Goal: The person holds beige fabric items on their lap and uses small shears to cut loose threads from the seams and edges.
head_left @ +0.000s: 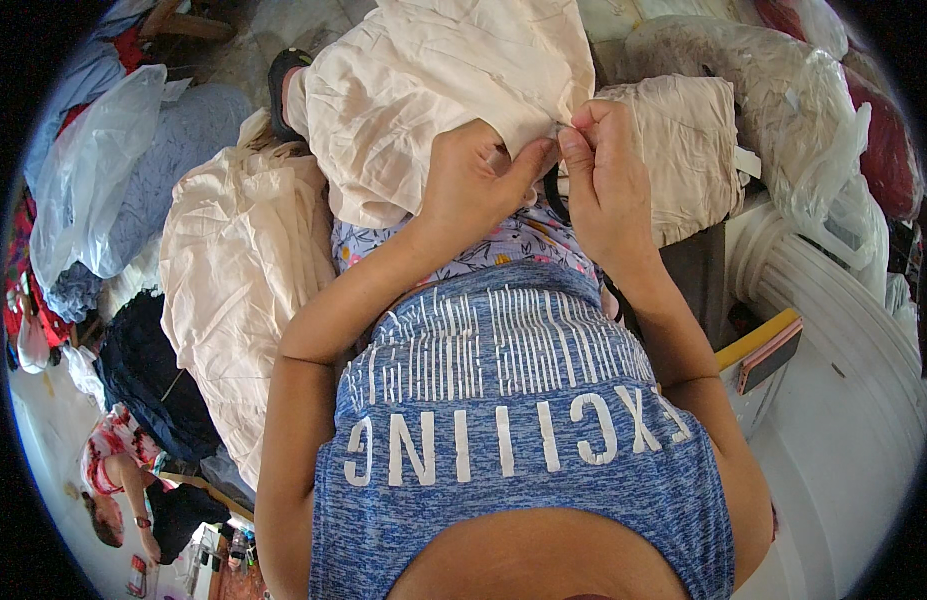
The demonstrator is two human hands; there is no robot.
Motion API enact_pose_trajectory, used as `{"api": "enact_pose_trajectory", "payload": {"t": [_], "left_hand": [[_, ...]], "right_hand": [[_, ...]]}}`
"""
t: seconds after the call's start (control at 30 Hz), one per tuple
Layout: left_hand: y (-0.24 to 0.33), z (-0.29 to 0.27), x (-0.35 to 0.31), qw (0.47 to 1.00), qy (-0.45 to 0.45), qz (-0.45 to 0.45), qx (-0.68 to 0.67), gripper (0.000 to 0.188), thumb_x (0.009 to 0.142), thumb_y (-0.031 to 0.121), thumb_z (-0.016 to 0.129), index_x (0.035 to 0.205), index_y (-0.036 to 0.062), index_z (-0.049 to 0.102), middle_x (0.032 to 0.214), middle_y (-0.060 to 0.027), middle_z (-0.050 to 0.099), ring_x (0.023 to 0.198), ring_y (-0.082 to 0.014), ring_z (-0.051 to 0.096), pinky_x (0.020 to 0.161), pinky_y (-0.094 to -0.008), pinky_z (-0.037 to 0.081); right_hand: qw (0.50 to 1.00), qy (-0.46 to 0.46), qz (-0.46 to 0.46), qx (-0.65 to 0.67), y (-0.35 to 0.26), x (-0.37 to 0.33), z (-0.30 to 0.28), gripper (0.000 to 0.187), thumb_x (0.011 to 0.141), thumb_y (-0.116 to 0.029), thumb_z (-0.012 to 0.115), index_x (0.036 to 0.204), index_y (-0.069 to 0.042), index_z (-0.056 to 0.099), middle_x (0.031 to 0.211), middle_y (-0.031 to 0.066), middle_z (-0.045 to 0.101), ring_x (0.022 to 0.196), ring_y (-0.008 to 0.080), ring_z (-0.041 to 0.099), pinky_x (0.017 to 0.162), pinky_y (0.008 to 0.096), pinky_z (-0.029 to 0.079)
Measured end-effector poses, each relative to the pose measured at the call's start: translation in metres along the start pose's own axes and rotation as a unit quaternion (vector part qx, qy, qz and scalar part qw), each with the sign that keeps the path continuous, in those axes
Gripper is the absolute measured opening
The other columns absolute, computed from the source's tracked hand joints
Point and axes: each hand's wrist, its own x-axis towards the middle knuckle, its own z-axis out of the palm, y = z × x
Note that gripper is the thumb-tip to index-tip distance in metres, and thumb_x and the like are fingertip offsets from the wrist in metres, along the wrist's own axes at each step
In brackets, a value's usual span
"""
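Cream cloth (413, 100), crumpled in loose folds | left hand (467, 178): pinching its edge | right hand (610, 180): pinching just beside

both hands (470, 178) pinching edge of cream cloth (433, 80) | cream pile (238, 260) left | plastic-wrapped bundle (783, 110) upper right

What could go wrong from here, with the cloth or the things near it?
The left hand and right hand pinch the cream cloth only at one small spot, so it might slip loose. The cloth also spreads out beside a dark shoe, so it could get stepped on. A yellow object appears close to the right arm, which may knock it.
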Motion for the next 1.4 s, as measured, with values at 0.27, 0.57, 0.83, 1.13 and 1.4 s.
{"api": "enact_pose_trajectory", "payload": {"t": [0.27, 0.57, 0.83, 1.13, 1.4], "left_hand": [[-0.004, 0.001, -0.001, 1.000, 0.007, 0.004, -0.006, 0.011, 0.079, 0.010, 0.063, 0.081, -0.0005, 0.065, 0.054, -0.0071, 0.060, 0.046, -0.0086, 0.057, 0.042, -0.0212, 0.041], [0.000, -0.001, 0.000, 0.995, -0.020, -0.057, -0.078, 0.015, 0.078, 0.010, 0.064, 0.076, -0.0043, 0.063, 0.058, -0.0051, 0.060, 0.047, -0.0084, 0.056, 0.042, -0.0200, 0.040], [-0.016, -0.004, 0.005, 0.953, -0.043, -0.164, -0.252, 0.011, 0.078, 0.005, 0.063, 0.082, -0.0049, 0.059, 0.064, -0.0058, 0.060, 0.051, -0.0107, 0.055, 0.043, -0.0242, 0.044], [-0.042, -0.023, 0.023, 0.858, -0.147, -0.237, -0.431, 0.024, 0.078, 0.005, 0.064, 0.101, -0.0011, 0.057, 0.095, -0.0098, 0.062, 0.083, -0.0173, 0.062, 0.075, -0.0310, 0.050], [-0.031, -0.026, 0.023, 0.944, -0.225, -0.156, -0.183, 0.026, 0.073, 0.010, 0.072, 0.093, -0.0017, 0.062, 0.083, -0.0058, 0.065, 0.073, -0.0107, 0.060, 0.063, -0.0236, 0.048]], "right_hand": [[1.000, 0.004, -0.010, -0.001, -0.001, 0.001, 0.001, 0.015, 0.090, -0.018, 0.045, 0.096, -0.006, 0.040, 0.069, 0.0144, 0.055, 0.057, 0.0346, 0.056, 0.048, 0.0431, 0.041], [0.999, 0.022, -0.034, -0.033, 0.003, 0.001, 0.004, 0.014, 0.089, -0.017, 0.047, 0.096, -0.005, 0.041, 0.068, 0.0146, 0.055, 0.057, 0.0344, 0.057, 0.048, 0.0429, 0.041], [0.980, -0.031, 0.020, 0.193, 0.027, 0.002, 0.003, 0.026, 0.087, -0.015, 0.052, 0.109, -0.006, 0.043, 0.064, 0.0097, 0.052, 0.053, 0.0224, 0.052, 0.050, 0.0299, 0.038], [0.993, -0.008, -0.066, 0.099, 0.039, 0.012, 0.005, 0.018, 0.074, -0.004, 0.059, 0.093, -0.004, 0.059, 0.077, 0.0099, 0.061, 0.069, 0.0229, 0.060, 0.059, 0.0290, 0.046], [0.989, -0.034, -0.142, -0.036, 0.028, 0.017, -0.020, 0.022, 0.065, 0.003, 0.053, 0.084, -0.007, 0.059, 0.075, 0.0068, 0.060, 0.066, 0.0249, 0.060, 0.055, 0.0314, 0.046]]}}
